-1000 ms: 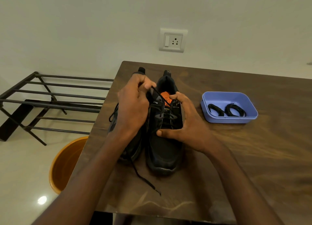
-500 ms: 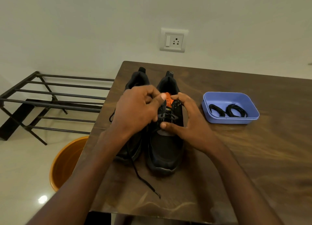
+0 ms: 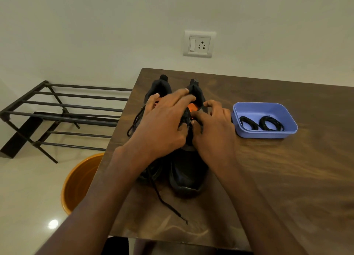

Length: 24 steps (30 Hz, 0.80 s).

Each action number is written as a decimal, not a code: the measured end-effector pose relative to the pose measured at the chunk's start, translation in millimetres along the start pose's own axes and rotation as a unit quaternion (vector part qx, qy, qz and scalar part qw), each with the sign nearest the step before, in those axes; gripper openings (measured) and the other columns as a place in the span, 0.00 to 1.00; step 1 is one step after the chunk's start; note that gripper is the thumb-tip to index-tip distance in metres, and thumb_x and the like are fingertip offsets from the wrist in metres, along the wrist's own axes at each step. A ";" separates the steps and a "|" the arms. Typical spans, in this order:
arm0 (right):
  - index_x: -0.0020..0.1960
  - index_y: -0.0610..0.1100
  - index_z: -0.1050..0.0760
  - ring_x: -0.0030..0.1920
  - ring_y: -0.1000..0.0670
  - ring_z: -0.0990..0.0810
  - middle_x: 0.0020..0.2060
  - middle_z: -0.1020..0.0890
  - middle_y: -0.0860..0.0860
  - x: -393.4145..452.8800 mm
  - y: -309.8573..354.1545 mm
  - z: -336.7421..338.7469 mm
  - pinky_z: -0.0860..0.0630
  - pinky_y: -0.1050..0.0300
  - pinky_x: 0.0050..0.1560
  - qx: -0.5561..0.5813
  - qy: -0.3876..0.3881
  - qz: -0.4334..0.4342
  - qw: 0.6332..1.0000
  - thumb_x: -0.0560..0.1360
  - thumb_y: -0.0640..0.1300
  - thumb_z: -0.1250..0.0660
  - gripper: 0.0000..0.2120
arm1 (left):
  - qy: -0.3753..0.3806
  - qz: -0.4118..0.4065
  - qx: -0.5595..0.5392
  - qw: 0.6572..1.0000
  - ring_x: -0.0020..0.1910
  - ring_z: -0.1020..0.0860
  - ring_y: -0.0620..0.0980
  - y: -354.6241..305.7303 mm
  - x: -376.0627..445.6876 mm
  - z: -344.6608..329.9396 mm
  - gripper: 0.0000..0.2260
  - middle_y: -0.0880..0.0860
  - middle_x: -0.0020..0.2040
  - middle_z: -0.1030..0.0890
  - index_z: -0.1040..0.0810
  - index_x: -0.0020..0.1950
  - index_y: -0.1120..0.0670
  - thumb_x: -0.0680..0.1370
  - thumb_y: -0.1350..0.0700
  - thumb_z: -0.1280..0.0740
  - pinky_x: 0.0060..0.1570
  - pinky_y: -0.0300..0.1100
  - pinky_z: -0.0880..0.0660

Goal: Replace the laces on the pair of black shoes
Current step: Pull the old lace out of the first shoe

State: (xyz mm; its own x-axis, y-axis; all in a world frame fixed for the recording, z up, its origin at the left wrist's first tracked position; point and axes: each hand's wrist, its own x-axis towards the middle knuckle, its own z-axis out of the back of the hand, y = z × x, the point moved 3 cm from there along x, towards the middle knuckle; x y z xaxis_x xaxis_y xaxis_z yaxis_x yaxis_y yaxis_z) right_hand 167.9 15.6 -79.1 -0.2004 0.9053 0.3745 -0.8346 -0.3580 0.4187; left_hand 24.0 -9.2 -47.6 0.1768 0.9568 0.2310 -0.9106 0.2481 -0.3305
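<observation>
Head view, looking down on a dark wood-grain bench; 2 black shoes side by side near its left edge, toes toward the camera, heels toward the wall. Left hand lying across both shoes, fingers stretched out over the tongues, thumb tucked down at the lacing of the right-hand shoe. Right hand at that same shoe's lacing, fingers curled, thumb and forefinger pressed together at the eyelets just below an orange tongue label; actual hold on a lace hidden and blurred, cannot tell. Old black lace hanging loose from the left-hand shoe, trailing over the bench toward the near edge, another loop spilling off the shoe's outer side. Blue tray on the bench to the right of the shoes, apart from them, holding 2 coiled black laces. On the wall behind, a white socket plate. Left of the bench, a black metal rack on the floor, with an orange bucket partly under the bench edge
</observation>
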 end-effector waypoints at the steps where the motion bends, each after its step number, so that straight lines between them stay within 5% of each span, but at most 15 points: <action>1: 0.62 0.50 0.18 0.65 0.44 0.28 0.70 0.28 0.47 0.8 -0.7 -0.1 0.24 0.46 0.56 0.006 0.002 0.003 1.000 0.80 0.44 0.32 0.12 | 0.025 -0.010 0.006 1.000 0.80 0.41 0.43 2.4 0.4 -4.2 0.31 0.43 0.82 0.41 0.39 0.81 0.44 0.79 0.50 0.31 0.81 0.58 0.58; 3: 0.61 0.49 0.18 0.58 0.47 0.24 0.65 0.26 0.47 2.7 -3.1 -0.7 0.22 0.50 0.51 0.039 0.001 0.007 0.999 0.80 0.43 0.32 0.11 | 0.073 -0.018 0.008 0.997 0.80 0.41 0.44 7.4 1.7 -12.5 0.33 0.42 0.83 0.43 0.42 0.82 0.43 0.80 0.45 0.31 0.80 0.55 0.59; 8: 0.59 0.48 0.16 0.47 0.56 0.25 0.56 0.23 0.49 2.8 -6.4 -1.7 0.27 0.67 0.43 0.097 -0.033 -0.008 0.995 0.79 0.43 0.29 0.09 | 0.072 -0.011 -0.057 0.996 0.73 0.29 0.50 11.8 4.7 -15.7 0.35 0.44 0.78 0.35 0.36 0.78 0.45 0.75 0.44 0.24 0.72 0.48 0.31; 12: 0.47 0.48 0.18 0.47 0.60 0.20 0.51 0.20 0.52 -5.8 -17.8 7.4 0.23 0.72 0.46 0.229 -0.101 -0.117 0.961 0.78 0.42 0.29 0.03 | 0.064 0.015 -0.098 0.993 0.69 0.27 0.46 13.2 4.6 -13.8 0.35 0.42 0.74 0.30 0.34 0.73 0.43 0.72 0.44 0.21 0.68 0.44 0.29; 15: 0.50 0.51 0.21 0.52 0.60 0.21 0.54 0.22 0.53 -10.7 -18.3 10.4 0.21 0.66 0.52 0.252 -0.108 -0.139 0.951 0.78 0.40 0.30 0.07 | 0.055 0.025 -0.107 0.992 0.67 0.27 0.44 13.2 5.0 -12.4 0.35 0.41 0.71 0.29 0.34 0.72 0.43 0.70 0.44 0.20 0.68 0.50 0.27; 18: 0.61 0.47 0.21 0.63 0.53 0.25 0.65 0.27 0.51 -4.7 -11.3 8.4 0.26 0.62 0.62 0.151 -0.113 -0.006 0.982 0.78 0.38 0.32 0.13 | 0.048 0.030 -0.123 0.991 0.67 0.26 0.45 14.3 5.4 -13.5 0.35 0.41 0.70 0.30 0.34 0.70 0.43 0.69 0.43 0.20 0.68 0.57 0.27; 21: 0.60 0.46 0.17 0.73 0.45 0.30 0.74 0.29 0.47 1.9 -5.1 -4.7 0.30 0.48 0.70 0.064 -0.059 0.038 0.995 0.77 0.38 0.30 0.13 | 0.045 0.024 -0.141 0.989 0.65 0.26 0.45 15.5 5.4 -15.2 0.32 0.41 0.69 0.30 0.32 0.69 0.44 0.70 0.46 0.20 0.66 0.56 0.25; 24: 0.54 0.45 0.15 0.67 0.45 0.25 0.70 0.25 0.48 2.1 -3.1 -11.9 0.25 0.45 0.65 0.064 -0.061 0.030 0.996 0.77 0.38 0.30 0.08 | 0.045 0.028 -0.150 0.987 0.64 0.25 0.45 17.4 5.8 -16.1 0.31 0.42 0.68 0.30 0.32 0.67 0.44 0.70 0.47 0.20 0.65 0.55 0.25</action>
State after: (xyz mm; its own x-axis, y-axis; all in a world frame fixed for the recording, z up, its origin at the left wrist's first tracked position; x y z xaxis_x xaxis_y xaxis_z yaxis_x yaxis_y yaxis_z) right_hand 164.1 21.3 -89.4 -0.1772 0.8495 0.4970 -0.7498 -0.4436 0.4909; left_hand 15.2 3.1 -66.7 0.1751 0.9764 0.1264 -0.7711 0.2158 -0.5990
